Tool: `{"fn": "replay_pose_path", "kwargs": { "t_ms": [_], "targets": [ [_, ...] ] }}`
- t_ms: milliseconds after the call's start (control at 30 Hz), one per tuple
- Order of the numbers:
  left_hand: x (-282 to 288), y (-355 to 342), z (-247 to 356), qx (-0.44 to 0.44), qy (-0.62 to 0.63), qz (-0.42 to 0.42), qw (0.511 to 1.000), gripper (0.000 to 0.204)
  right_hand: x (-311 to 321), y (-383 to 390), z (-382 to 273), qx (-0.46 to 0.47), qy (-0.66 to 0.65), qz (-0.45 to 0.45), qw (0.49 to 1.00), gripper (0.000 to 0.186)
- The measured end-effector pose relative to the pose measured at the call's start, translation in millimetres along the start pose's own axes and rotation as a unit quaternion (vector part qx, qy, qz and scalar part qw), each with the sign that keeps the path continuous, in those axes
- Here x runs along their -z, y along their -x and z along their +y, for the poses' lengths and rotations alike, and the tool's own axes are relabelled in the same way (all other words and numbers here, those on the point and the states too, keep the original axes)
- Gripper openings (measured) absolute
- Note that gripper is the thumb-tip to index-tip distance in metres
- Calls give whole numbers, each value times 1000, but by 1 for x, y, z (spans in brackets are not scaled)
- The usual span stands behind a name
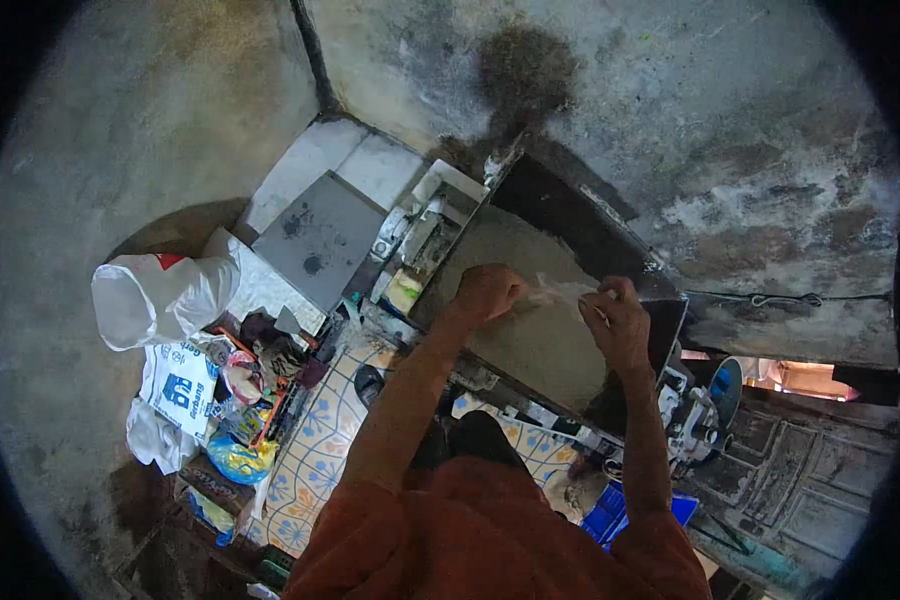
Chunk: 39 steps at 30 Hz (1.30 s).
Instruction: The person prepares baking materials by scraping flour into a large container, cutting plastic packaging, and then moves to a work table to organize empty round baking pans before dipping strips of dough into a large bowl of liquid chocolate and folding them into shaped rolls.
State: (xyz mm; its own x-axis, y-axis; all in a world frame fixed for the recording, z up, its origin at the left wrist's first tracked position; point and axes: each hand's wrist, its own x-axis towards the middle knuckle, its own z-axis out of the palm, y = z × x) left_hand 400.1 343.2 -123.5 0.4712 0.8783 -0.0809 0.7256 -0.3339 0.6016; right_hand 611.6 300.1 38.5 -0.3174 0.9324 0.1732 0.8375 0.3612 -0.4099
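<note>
A thin, whitish translucent piece, which looks like a plastic bag or film, stretches between my two hands. My left hand is closed in a fist at its left end. Fingers and thumb of my right hand pinch the other end. Both hands are above a large dark-walled rectangular tray. A layer of grey-brown, sand-like powder covers much of the tray's bottom. Whether anything is inside the translucent piece cannot be made out.
Left of the tray lies a flat grey slab. A white sack stands by the left wall above a pile of bags and cloths. Patterned tiles cover the floor. A blue crate sits near my right arm.
</note>
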Motion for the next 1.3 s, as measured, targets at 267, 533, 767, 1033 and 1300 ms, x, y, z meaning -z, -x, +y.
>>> {"fn": "replay_pose_path", "kwargs": {
  "t_ms": [267,533,767,1033,1300],
  "targets": [
    [3,-1,17,33,25,-16,999,16,18,-27,-18,-55,67,-49,995,19],
    [-50,-10,-15,19,145,107,983,20,20,-38,-37,-25,31,-57,998,19],
    [-7,1,0,60,81,90,991,15,4,-16,32,39,-23,-42,998,17],
    [41,10,8,42,-2,153,987,22,-44,26,62,-180,-211,2,961,19],
    [37,14,3,17,28,101,994,23,12,8,-4,-92,-55,78,991,14]
  ]
}}
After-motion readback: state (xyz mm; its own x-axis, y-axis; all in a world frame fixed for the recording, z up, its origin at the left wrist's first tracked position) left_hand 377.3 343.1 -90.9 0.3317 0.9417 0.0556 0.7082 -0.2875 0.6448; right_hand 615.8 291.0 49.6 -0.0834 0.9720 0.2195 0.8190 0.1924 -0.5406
